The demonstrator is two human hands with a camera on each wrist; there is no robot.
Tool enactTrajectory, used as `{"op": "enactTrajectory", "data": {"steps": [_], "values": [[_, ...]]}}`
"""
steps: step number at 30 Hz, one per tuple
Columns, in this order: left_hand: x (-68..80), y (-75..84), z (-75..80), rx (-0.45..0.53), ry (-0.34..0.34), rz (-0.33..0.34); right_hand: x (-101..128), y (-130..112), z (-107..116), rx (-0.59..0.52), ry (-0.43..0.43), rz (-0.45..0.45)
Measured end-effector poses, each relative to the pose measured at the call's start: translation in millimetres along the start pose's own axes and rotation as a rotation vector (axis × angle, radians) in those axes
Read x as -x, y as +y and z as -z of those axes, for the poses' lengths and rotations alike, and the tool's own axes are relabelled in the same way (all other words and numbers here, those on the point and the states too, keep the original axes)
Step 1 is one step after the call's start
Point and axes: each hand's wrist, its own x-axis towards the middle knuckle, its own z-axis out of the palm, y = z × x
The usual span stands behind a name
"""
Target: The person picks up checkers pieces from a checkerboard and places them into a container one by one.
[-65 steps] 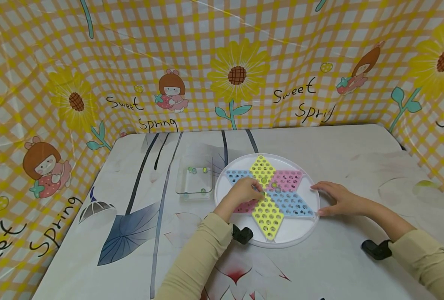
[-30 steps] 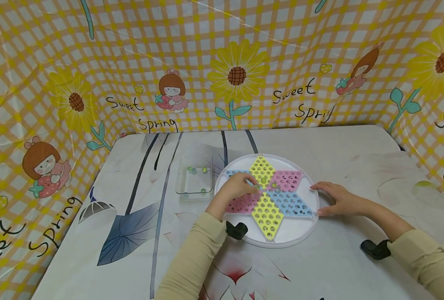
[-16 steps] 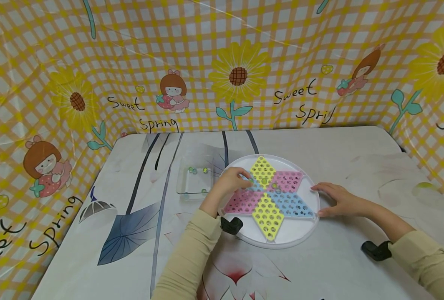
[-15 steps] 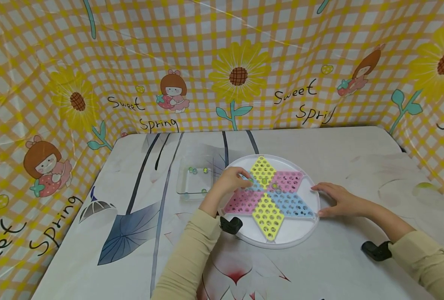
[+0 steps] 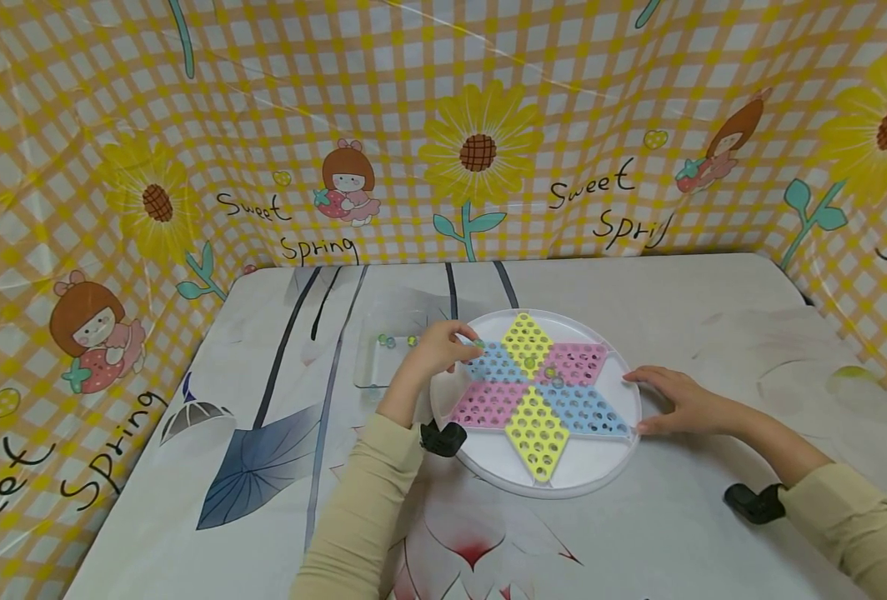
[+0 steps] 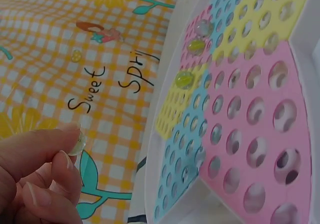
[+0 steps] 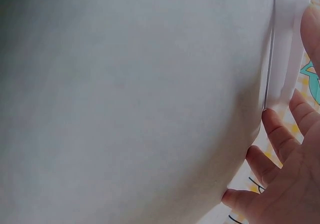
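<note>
Above the board's (image 5: 563, 467) left edge, the left hand (image 5: 436, 348) pinches a small marble (image 6: 77, 142) between fingertips, lifted free; the right hand (image 5: 676, 400) lies flat against the rim, steadying it on the desk (image 5: 638, 292).

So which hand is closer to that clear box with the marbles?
The left hand: it is right beside the clear box, pinching a marble. The right hand rests on the far edge of the round game board.
</note>
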Motion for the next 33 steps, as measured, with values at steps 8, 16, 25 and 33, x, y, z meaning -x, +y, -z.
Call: {"op": "enactTrajectory", "data": {"steps": [8,16,25,33], "values": [[0.5,-6.1,12.9,-0.011,0.034,0.014,0.3,0.0,0.4,0.0,0.005,0.01],[2.8,-9.2,27.6,0.0,0.085,0.024,0.1,0.3,-0.1,-0.008,0.007,0.015],[5.6,-20.0,41.0,0.024,0.157,0.038,-0.2,2.7,-0.4,-0.007,0.009,0.015],[10.6,-30.7,52.2,0.039,0.171,0.066,-0.4,2.6,-0.7,-0.003,0.009,0.023]]}}
